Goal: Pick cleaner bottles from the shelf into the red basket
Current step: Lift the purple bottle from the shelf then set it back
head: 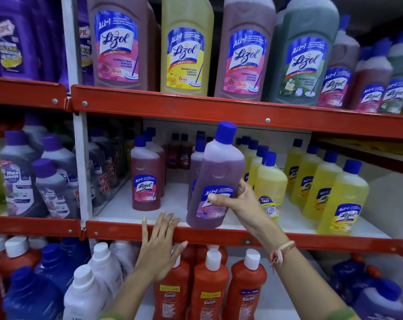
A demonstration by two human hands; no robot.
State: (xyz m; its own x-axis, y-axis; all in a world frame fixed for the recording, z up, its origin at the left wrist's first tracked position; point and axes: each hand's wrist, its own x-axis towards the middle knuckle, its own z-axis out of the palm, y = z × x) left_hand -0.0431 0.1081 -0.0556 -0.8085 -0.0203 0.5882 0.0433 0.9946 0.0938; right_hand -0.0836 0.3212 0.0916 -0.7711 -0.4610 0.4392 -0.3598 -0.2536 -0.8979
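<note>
Lizol cleaner bottles fill the red metal shelf (219, 234) in rows. On the far left of the middle level stand grey Max Kleen bottles (20, 181) with purple caps. Next to them, past the white post (80, 167), a dark pink Lizol bottle (146, 176) stands upright near the front edge of the white shelf board.

Below and a bit to the right of it is the left hand (160, 248). Its fingers are spread wide and straight, and it holds nothing. The fingertips lie against the red front rail of the shelf.

Further right is the purple Lizol bottle (215, 179) with a blue cap. It is lifted off the shelf board and tilts a little to the right. Its bottom hangs in front of the red rail. The right hand (236, 202) holds it low down, with the thumb across the label and the fingers wrapped around the back. A thread band (282, 251) is tied around that wrist.

To the right of the held bottle stand rows of yellow Lizol bottles (341, 197), all upright with blue caps.

On the level above stand big Lizol bottles (186, 47) in pink, yellow and green. On the level below stand red Bactin bottles (209, 287) with white caps.
</note>
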